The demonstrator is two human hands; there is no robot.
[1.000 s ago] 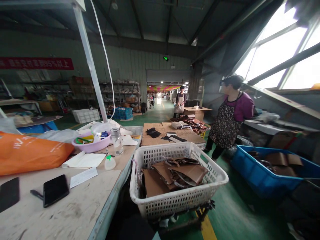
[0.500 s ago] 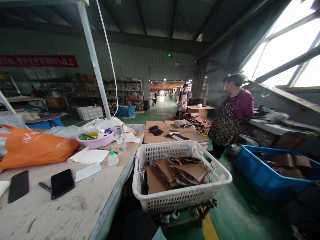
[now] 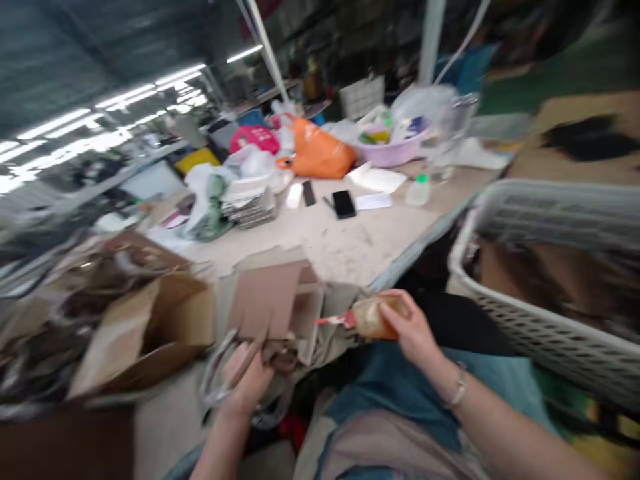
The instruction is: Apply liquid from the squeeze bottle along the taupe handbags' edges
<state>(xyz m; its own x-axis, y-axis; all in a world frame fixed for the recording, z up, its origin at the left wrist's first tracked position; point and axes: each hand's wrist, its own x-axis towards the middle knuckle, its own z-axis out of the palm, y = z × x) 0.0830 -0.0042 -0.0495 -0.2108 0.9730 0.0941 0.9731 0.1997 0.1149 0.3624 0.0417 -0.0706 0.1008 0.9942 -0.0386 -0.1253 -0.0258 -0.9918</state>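
Observation:
My right hand (image 3: 413,330) is closed around a squeeze bottle (image 3: 369,316) of amber liquid. The bottle lies nearly level, and its thin red-tipped nozzle points left at a brown bag (image 3: 267,300). That bag rests on a piece of grey cloth (image 3: 340,327) at the table's front edge, its open side facing the bottle. My left hand (image 3: 247,377) grips the bag's near lower part, close to its straps; blur hides the exact hold of the fingers. Clear plastic wrapping (image 3: 217,373) hangs about the left hand.
An open cardboard box (image 3: 170,320) and a heap of brown pieces (image 3: 95,293) are at left. A white basket (image 3: 545,307) with brown pieces stands at right. Farther back on the table (image 3: 340,247) are a phone (image 3: 344,204), an orange bag (image 3: 320,150) and a purple basin (image 3: 390,152).
My view has swung left and down from the aisle to the table. Both hands, the squeeze bottle and the brown bag are now in sight; the white basket sits farther right.

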